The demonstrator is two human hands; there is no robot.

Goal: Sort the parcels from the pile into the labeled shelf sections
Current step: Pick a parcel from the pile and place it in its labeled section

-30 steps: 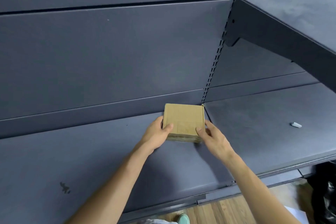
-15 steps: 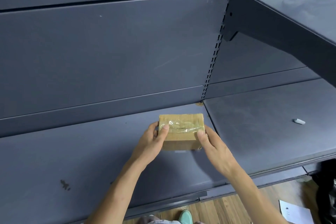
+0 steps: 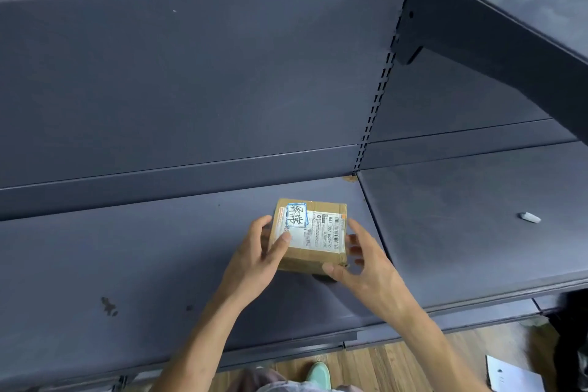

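While both hands grasp it, the parcel [image 3: 310, 234] hangs label-up low over the left shelf section [image 3: 143, 264], near the seam; whether it rests there I cannot tell. The left hand [image 3: 254, 267] pinches its left side and the right hand [image 3: 369, 267] cups the right with curled fingers [image 3: 353, 226]. No other parcel shows, so sorting looks barely begun. Only a white scrap [image 3: 529, 217] lies on the right section [image 3: 461, 248].
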